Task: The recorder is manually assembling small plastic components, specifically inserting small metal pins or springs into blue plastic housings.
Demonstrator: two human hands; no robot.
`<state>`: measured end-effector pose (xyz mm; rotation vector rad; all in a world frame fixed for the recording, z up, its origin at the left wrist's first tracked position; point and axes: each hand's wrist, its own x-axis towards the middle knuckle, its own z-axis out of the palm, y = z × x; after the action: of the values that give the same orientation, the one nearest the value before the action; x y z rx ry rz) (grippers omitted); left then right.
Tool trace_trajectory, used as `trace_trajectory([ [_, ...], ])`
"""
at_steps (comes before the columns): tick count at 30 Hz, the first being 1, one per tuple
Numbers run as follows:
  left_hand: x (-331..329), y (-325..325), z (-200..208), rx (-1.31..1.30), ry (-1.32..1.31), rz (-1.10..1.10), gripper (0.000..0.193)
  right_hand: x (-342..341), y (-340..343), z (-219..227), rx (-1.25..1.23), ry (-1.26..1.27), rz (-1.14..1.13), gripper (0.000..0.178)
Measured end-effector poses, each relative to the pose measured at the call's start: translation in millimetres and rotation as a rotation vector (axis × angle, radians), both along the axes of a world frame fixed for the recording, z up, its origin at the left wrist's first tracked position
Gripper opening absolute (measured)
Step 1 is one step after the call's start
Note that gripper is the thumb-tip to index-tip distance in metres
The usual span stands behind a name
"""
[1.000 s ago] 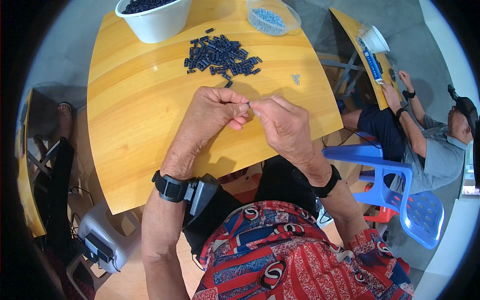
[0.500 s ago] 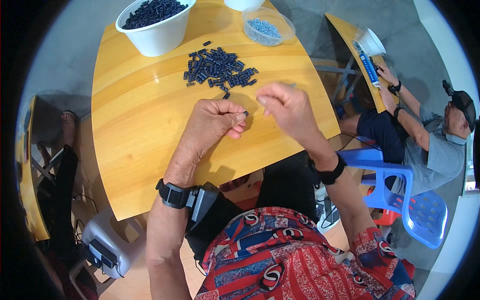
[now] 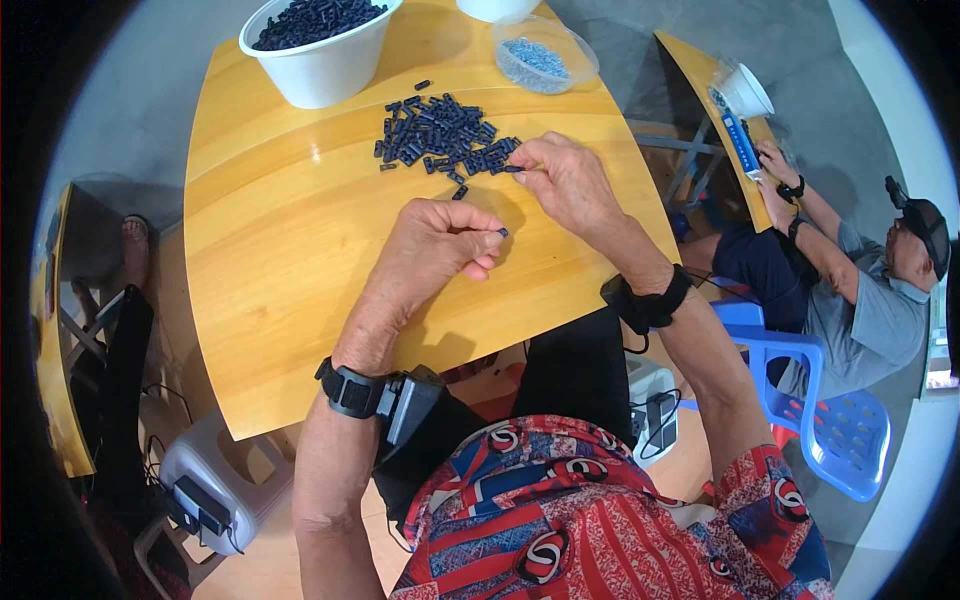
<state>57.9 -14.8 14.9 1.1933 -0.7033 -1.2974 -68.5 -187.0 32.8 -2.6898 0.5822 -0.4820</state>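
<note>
My left hand (image 3: pixel 435 245) is closed in a pinch over the table, with the end of a small dark plastic piece (image 3: pixel 503 232) poking out past the thumb. The rest of that piece is hidden by the fingers. At the right edge of a loose pile of small dark tube-like plastic pieces (image 3: pixel 435 130), my right hand (image 3: pixel 568 178) pinches another dark piece (image 3: pixel 513 169) between thumb and fingertips. A few stray pieces lie just in front of the pile, one (image 3: pixel 460 192) close above my left hand.
A white tub (image 3: pixel 325 75) heaped with dark pieces stands at the table's far left. Far right is a clear round bowl (image 3: pixel 545 75) of small bluish-silver parts, beside another white container (image 3: pixel 497 8). A person (image 3: pixel 860 290) works at another table on the right, near a blue chair (image 3: pixel 845 440).
My right hand has moved up to the pile's right edge and now pinches a piece there. My left hand keeps its pinch and has shifted only slightly.
</note>
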Motion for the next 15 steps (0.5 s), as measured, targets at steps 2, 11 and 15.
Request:
trace_trajectory([
  [2,0.2,0.1,0.8,0.006,-0.009,-0.022,0.012,-1.2,1.9,0.3,-0.045,0.01,0.01,0.016],
  [11,-0.2,2.3,-1.0,-0.011,-0.127,-0.228,0.009,7.7,32.2,4.4,-0.002,-0.177,0.231,0.021],
  [15,0.1,2.2,-5.0,-0.066,-0.104,-0.262,0.01,18.5,42.5,0.6,-0.01,-0.085,0.246,0.021],
])
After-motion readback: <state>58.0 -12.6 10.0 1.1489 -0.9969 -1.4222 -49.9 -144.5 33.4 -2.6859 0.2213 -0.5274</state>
